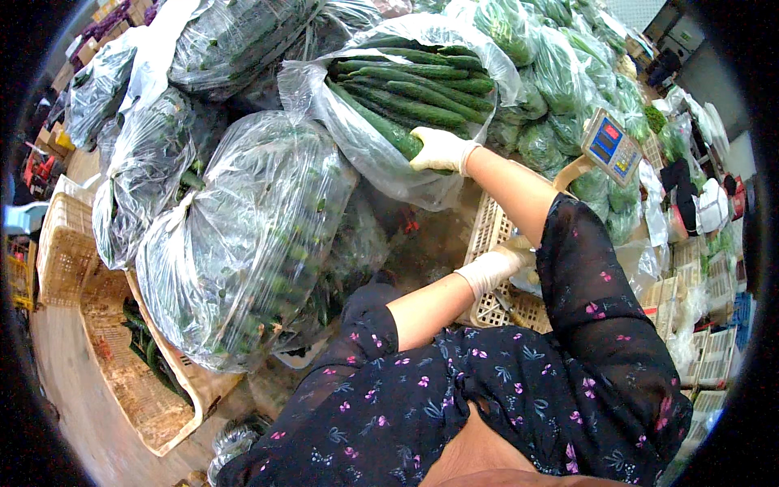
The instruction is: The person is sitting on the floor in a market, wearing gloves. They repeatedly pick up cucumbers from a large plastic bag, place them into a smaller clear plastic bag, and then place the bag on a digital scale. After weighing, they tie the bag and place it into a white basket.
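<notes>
- One white-gloved hand, the right hand, is up at the top centre of the frame, with its fingers closed around the near end of a thick green cucumber.
- That cucumber's at the left edge of a whole pile of long cucumbers, all sitting in a clear plastic bag with its mouth wide open, upper middle of the frame.
- Left hand, also gloved, is just right of centre, over by a cream lattice crate. The right forearm crosses in front and hides its fingers, so I can't tell if they're spread or pinching anything.
- Digital scale display on a post at the right, just past the right forearm.
- Big bulging bag of dark green produce left of centre, more stuffed bags piled behind it toward the upper left.
- Upper right is heaped with bagged greens.
- Lower left has a worn tan crate on the floor, some long green produce inside.
- Black floral top fills the bottom.
</notes>
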`<control>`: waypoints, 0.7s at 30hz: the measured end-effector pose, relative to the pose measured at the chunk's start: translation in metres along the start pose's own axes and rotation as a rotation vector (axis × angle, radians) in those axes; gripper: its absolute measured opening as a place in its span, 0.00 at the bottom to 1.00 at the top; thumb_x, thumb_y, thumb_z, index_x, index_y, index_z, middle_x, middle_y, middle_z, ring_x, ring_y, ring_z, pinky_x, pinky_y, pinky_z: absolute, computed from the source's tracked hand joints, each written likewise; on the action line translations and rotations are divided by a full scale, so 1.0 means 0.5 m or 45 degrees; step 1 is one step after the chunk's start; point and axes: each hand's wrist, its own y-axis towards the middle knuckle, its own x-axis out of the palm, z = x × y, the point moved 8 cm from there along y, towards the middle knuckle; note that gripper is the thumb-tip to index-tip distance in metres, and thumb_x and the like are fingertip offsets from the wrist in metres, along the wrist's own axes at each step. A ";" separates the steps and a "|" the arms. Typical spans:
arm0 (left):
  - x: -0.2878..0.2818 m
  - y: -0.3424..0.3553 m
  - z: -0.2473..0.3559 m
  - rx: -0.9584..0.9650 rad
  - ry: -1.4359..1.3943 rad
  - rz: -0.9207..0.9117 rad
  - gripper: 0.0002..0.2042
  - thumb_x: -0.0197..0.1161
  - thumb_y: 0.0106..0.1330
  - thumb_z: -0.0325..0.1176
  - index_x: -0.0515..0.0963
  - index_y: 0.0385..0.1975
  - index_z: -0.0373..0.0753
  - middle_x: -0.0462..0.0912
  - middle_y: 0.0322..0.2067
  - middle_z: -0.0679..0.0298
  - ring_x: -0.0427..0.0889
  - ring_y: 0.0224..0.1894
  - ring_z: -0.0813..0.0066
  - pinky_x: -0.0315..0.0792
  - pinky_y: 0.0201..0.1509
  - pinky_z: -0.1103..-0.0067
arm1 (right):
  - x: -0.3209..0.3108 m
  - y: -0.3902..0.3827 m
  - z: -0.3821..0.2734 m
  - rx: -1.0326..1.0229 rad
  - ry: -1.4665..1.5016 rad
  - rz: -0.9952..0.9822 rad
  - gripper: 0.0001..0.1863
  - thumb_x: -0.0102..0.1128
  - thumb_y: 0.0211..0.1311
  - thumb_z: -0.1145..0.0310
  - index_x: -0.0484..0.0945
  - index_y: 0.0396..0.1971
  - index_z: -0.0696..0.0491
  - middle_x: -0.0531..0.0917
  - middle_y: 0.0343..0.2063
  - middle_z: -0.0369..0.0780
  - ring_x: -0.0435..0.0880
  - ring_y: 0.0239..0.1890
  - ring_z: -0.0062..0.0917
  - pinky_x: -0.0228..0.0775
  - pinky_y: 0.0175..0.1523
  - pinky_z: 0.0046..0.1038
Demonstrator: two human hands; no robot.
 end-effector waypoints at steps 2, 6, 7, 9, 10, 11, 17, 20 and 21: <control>0.001 -0.021 0.022 -0.155 -0.018 -0.038 0.16 0.59 0.62 0.33 0.77 0.51 0.40 0.84 0.39 0.61 0.81 0.38 0.70 0.73 0.43 0.76 | -0.013 0.001 0.000 0.032 0.040 -0.072 0.37 0.67 0.38 0.58 0.74 0.52 0.62 0.82 0.43 0.52 0.81 0.45 0.37 0.71 0.51 0.32; 0.007 0.000 -0.019 -0.116 -0.088 -0.031 0.21 0.61 0.62 0.41 0.76 0.53 0.36 0.84 0.42 0.60 0.80 0.43 0.67 0.72 0.48 0.74 | 0.025 0.019 0.030 0.152 0.629 -0.388 0.35 0.68 0.41 0.62 0.73 0.53 0.60 0.81 0.44 0.43 0.77 0.45 0.28 0.69 0.50 0.32; 0.006 -0.001 -0.010 -0.072 -0.036 -0.019 0.23 0.62 0.62 0.43 0.76 0.53 0.35 0.84 0.43 0.59 0.80 0.44 0.65 0.72 0.49 0.73 | 0.031 0.018 0.035 0.175 0.737 -0.411 0.35 0.68 0.41 0.62 0.73 0.54 0.60 0.80 0.44 0.42 0.76 0.44 0.28 0.69 0.50 0.32; -0.001 -0.004 0.008 0.006 0.253 0.005 0.25 0.62 0.62 0.48 0.76 0.53 0.35 0.84 0.44 0.57 0.80 0.45 0.64 0.72 0.51 0.72 | 0.041 0.025 0.044 0.172 0.844 -0.379 0.34 0.68 0.40 0.63 0.74 0.52 0.59 0.80 0.43 0.42 0.77 0.43 0.29 0.70 0.50 0.33; 0.007 -0.004 0.014 0.044 0.020 -0.016 0.26 0.61 0.63 0.51 0.77 0.53 0.37 0.83 0.46 0.54 0.80 0.47 0.63 0.71 0.53 0.71 | 0.044 0.031 0.040 0.144 0.842 -0.321 0.33 0.69 0.39 0.63 0.75 0.50 0.58 0.80 0.42 0.43 0.78 0.43 0.30 0.71 0.49 0.34; 0.008 -0.002 0.003 -0.063 0.082 -0.016 0.25 0.61 0.63 0.50 0.77 0.53 0.38 0.83 0.45 0.54 0.80 0.47 0.63 0.71 0.53 0.72 | 0.042 0.034 0.039 0.117 0.840 -0.262 0.32 0.69 0.38 0.63 0.76 0.48 0.58 0.81 0.42 0.43 0.79 0.42 0.32 0.72 0.48 0.35; 0.035 -0.047 0.066 -0.303 -0.115 -0.118 0.18 0.59 0.60 0.36 0.77 0.49 0.36 0.85 0.38 0.61 0.81 0.35 0.74 0.72 0.44 0.79 | -0.058 -0.040 0.012 -0.011 0.987 -0.459 0.13 0.66 0.42 0.70 0.79 0.32 0.55 0.81 0.21 0.37 0.76 0.20 0.19 0.70 0.26 0.24; 0.060 -0.053 0.080 -0.235 -0.325 -0.248 0.17 0.57 0.66 0.33 0.74 0.53 0.34 0.83 0.37 0.62 0.80 0.37 0.76 0.74 0.42 0.81 | -0.131 -0.143 0.071 -0.040 1.049 -0.431 0.24 0.65 0.48 0.69 0.75 0.47 0.59 0.84 0.37 0.42 0.82 0.34 0.22 0.76 0.39 0.23; 0.061 -0.045 0.068 -0.194 -0.425 -0.275 0.17 0.57 0.67 0.34 0.75 0.54 0.35 0.83 0.34 0.63 0.79 0.33 0.78 0.74 0.39 0.83 | -0.147 -0.189 0.077 -0.075 1.128 -0.427 0.25 0.65 0.49 0.67 0.74 0.49 0.59 0.84 0.39 0.43 0.82 0.35 0.22 0.76 0.40 0.23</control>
